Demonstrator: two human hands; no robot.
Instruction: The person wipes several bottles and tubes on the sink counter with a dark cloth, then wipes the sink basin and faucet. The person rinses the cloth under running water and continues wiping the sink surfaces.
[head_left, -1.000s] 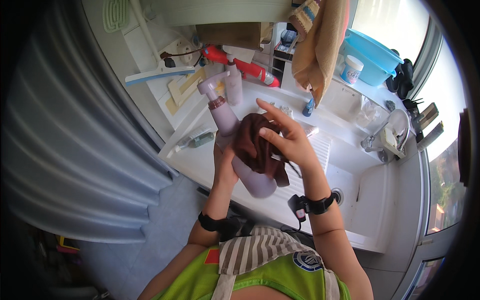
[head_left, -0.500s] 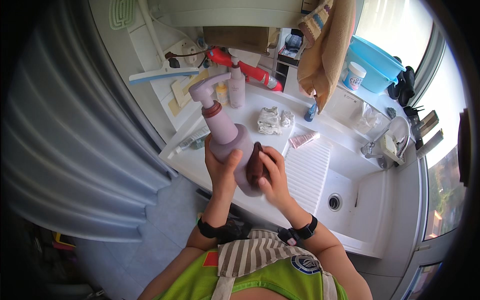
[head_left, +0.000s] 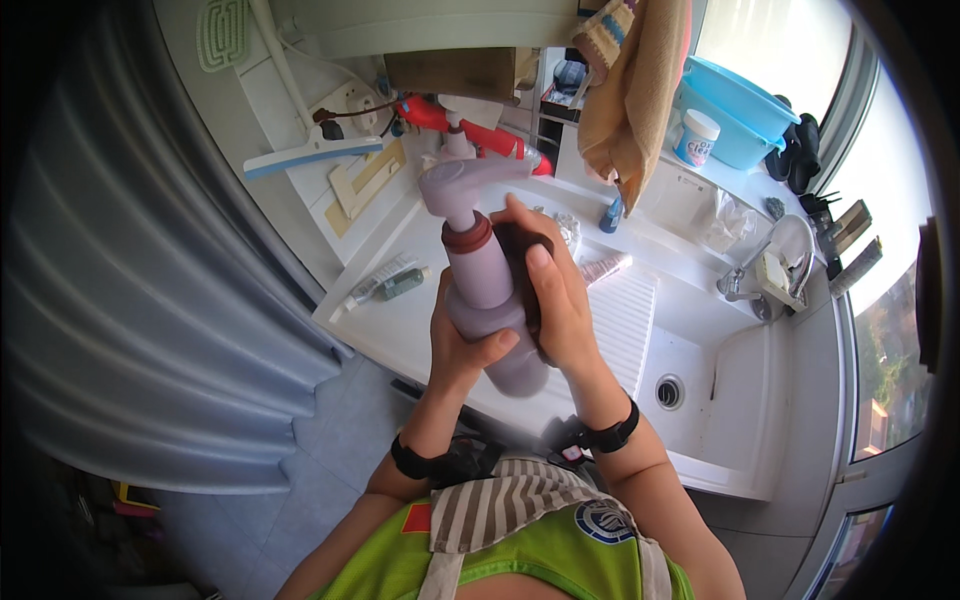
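Note:
A mauve pump bottle (head_left: pixel 482 278) with a reddish-brown collar is held up over the counter, tilted, its nozzle toward the right. My left hand (head_left: pixel 462 348) is closed round the bottle's lower body, thumb across the front. With my right hand (head_left: pixel 566 305) I grip a dark brown cloth (head_left: pixel 518 262) and press it against the bottle's right side. Much of the cloth is hidden under my fingers. Beyond the pump head stands another pinkish pump bottle (head_left: pixel 457 140), partly covered by the held one.
A small green bottle (head_left: pixel 405 283) and a clear tube (head_left: pixel 380 282) lie on the left of the counter (head_left: pixel 375 335). A pink tube (head_left: pixel 606 267) rests by the ribbed drainboard, beside the white sink (head_left: pixel 690 440). Towels (head_left: pixel 632 110) hang ahead; blue basins (head_left: pixel 740 115) stand at right.
The bottle has turned more upright, its nozzle swinging right. My right hand has slid the cloth up toward the bottle's neck. The small green bottle on the counter is now more visible.

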